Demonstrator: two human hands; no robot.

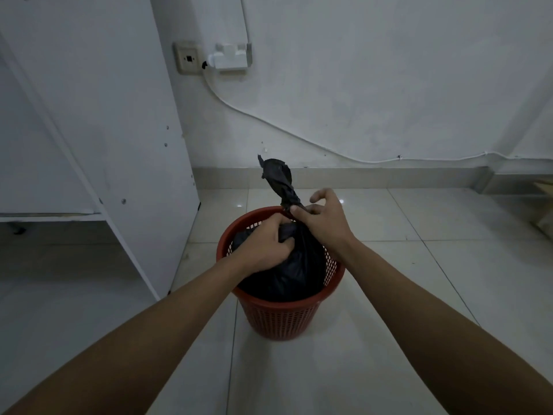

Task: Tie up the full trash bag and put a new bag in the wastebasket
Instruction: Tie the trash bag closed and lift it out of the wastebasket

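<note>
Two bare arms reach forward over a red mesh wastebasket [281,322] standing on a pale tiled floor [404,280], seen from above. A full black trash bag [287,274] sits inside the basket, its top gathered into a twisted neck.

The bag's loose tail [278,178] rises from that neck above the far rim. Its long axis runs from 6 toward 12 o'clock, tipped slightly to 11.

The left hand [266,247], at 9 o'clock of the neck, is curled tight around a bunch of plastic just below the twist. The right hand [321,221], at 3 o'clock, pinches the twist between thumb and forefinger. Its other fingers are raised, loosely bent, and hold nothing.

The right hand is nearer the tail, which lies just beyond it toward 12 o'clock. It is probably the hand to loop or pull the tail while the left steadies the bag. Whether a knot is already closed cannot be told.

No new bag is visible. A white cabinet [119,115] stands at 9 o'clock and a wall socket [187,58] at 11.
</note>
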